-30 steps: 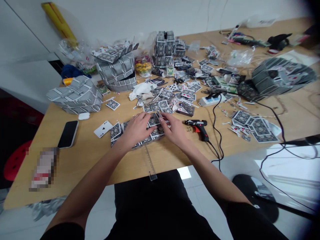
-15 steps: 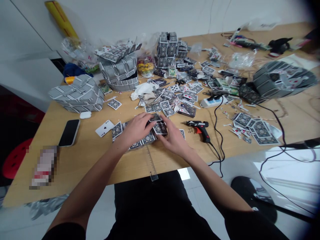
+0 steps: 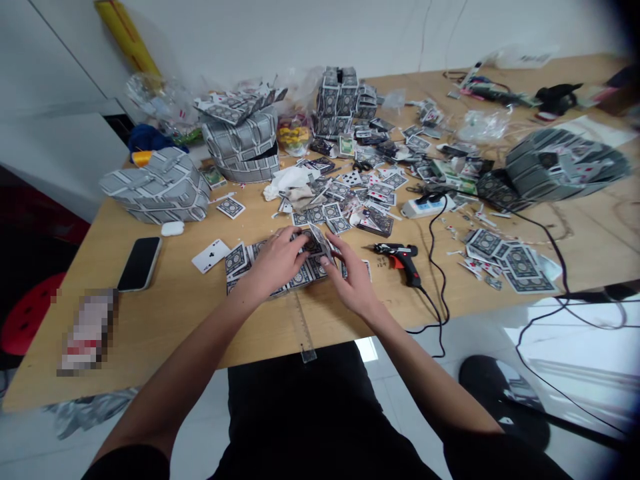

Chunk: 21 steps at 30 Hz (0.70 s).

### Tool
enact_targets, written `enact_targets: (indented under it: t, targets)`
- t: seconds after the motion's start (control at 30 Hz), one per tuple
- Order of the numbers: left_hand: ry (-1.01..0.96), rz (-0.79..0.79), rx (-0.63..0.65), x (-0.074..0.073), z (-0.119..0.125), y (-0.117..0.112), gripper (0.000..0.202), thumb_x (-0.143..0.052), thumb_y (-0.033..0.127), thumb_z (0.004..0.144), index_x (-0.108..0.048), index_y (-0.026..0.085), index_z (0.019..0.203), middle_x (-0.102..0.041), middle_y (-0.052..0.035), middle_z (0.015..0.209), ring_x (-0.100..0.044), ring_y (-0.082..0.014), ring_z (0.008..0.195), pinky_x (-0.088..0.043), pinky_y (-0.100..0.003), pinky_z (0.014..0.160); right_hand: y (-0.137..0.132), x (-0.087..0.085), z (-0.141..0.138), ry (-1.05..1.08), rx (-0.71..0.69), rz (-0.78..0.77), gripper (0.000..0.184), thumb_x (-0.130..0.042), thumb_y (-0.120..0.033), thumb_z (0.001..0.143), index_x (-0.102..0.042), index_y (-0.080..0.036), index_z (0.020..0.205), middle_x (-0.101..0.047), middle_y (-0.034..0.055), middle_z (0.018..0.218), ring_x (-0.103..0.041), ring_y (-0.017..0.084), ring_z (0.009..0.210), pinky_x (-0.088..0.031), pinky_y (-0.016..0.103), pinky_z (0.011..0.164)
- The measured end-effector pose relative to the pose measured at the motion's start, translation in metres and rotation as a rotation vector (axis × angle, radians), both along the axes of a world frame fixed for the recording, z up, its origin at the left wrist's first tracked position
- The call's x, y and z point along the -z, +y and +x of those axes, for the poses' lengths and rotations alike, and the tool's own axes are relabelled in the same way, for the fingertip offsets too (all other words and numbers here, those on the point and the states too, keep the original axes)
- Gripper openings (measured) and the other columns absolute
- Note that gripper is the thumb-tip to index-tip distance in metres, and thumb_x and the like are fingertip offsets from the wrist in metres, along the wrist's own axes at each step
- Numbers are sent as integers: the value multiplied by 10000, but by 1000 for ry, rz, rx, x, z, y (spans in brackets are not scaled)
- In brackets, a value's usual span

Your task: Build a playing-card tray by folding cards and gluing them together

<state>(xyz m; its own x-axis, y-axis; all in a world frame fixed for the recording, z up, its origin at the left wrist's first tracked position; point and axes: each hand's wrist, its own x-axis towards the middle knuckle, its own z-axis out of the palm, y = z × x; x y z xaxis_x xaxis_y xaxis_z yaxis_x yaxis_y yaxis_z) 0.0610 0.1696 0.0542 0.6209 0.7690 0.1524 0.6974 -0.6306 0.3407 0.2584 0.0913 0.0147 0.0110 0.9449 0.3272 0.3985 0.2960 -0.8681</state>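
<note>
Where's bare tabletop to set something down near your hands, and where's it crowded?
Bare wood: between the phone and club card and your left hand; also between the hot glue gun and the cards at right, crossed by a black cord. Crowded: under your right hand and left, and the card heap behind.

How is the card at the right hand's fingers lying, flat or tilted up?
Tilted up: the card rises at an angle above the flat cards, its lower end beside the right hand.

White wall (image 3: 280,33) above a light wooden table (image 3: 165,320), glossy white floor (image 3: 190,427), red stool (image 3: 25,313)
</note>
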Motion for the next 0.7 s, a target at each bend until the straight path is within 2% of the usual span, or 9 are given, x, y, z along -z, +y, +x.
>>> enact_targets:
  t: [0.07,0.17,0.27,0.33,0.4,0.5,0.6,0.7]
  targets:
    - [-12,30,-35,-3,-2,-4,294,-655,253,1023,-687,163,1301,-644,-169,1431,-616,-346,1349,-502,-526,1175,1,-5,1,-94,-60,59,666,-653,-578,1027,-487,-338,1625,-504,101,1688,-478,352,1562,-406,638,1284]
    - [-98,84,-107,-18,-15,-18,319,-642,321,1037,-679,168,1315,-656,-170,1426,-605,-352,1367,-486,-545,1189,4,-8,4,-204,-176,88,747,-654,-637,1008,-438,-360,1668,-340,60,1788,-305,354,1659,-284,650,1346]
    - [-242,140,-160,-33,-44,-37,297,-537,338,1089,-686,212,1312,-695,-117,1401,-624,-301,1363,-475,-508,1213,11,-5,6,-261,-264,53,616,-479,-605,1098,-469,-351,1659,-328,28,1795,-227,329,1687,-216,657,1365]
    - [-312,178,-250,-33,-68,-46,306,-508,340,1101,-690,225,1318,-695,-107,1414,-623,-283,1373,-449,-500,1242,18,0,7,-267,-267,29,537,-399,-534,1137,-553,-325,1607,-366,31,1779,-241,315,1684,-225,656,1364]
    - [-369,193,-367,-21,-92,-51,321,-526,369,1091,-702,235,1324,-694,-110,1417,-614,-288,1391,-439,-505,1257,25,5,7,-252,-238,30,483,-419,-485,1138,-645,-304,1525,-422,49,1750,-307,314,1662,-279,648,1350]
    - [-443,115,-490,10,-118,-53,359,-568,431,1068,-721,255,1342,-671,-113,1460,-594,-299,1425,-409,-527,1283,35,8,7,-220,-181,57,381,-547,-451,1092,-746,-293,1375,-490,76,1701,-435,333,1594,-370,643,1307]
    - [-534,-52,-534,39,-127,-55,383,-615,455,1040,-733,274,1357,-633,-112,1525,-554,-304,1481,-388,-536,1296,42,8,6,-197,-152,49,293,-654,-435,1028,-771,-290,1255,-503,86,1687,-486,348,1556,-401,650,1276]
    - [-621,-155,-519,54,-122,-58,372,-636,433,1028,-735,296,1359,-629,-90,1542,-499,-297,1536,-338,-534,1326,46,9,5,-158,-157,2,260,-705,-432,981,-746,-284,1191,-485,95,1699,-461,363,1572,-375,655,1278]
